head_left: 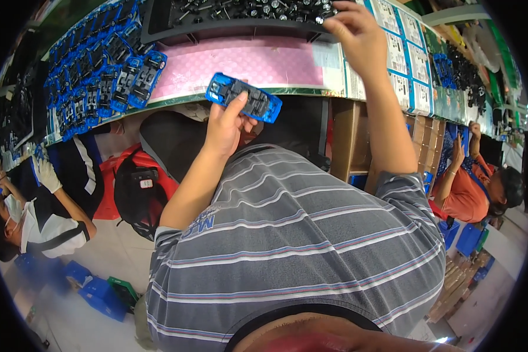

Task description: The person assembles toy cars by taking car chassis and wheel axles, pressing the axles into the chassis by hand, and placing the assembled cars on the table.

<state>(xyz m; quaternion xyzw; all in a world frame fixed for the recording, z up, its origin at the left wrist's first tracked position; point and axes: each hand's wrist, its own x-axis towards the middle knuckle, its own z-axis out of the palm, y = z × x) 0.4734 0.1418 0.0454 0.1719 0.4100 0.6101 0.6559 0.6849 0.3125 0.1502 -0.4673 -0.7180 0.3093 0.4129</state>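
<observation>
My left hand (230, 120) grips a blue toy car body (263, 107), tilted above the table's front edge. Its black underside faces up, and my thumb presses on it. My right hand (358, 32) reaches to the right end of a black tray (240, 26). Its thumb and fingers curl together at the tray's rim, beside small wheel-and-axle parts (276, 9) that lie loose inside. Whether a part sits between those fingertips is not clear.
Several blue toy car bodies (94, 76) lie in rows at the left. Pink padding (217, 58) covers the table before me. Printed sheets with blue borders (399, 53) lie at the right. A co-worker sits on the left (53, 217), another on the right (466, 188).
</observation>
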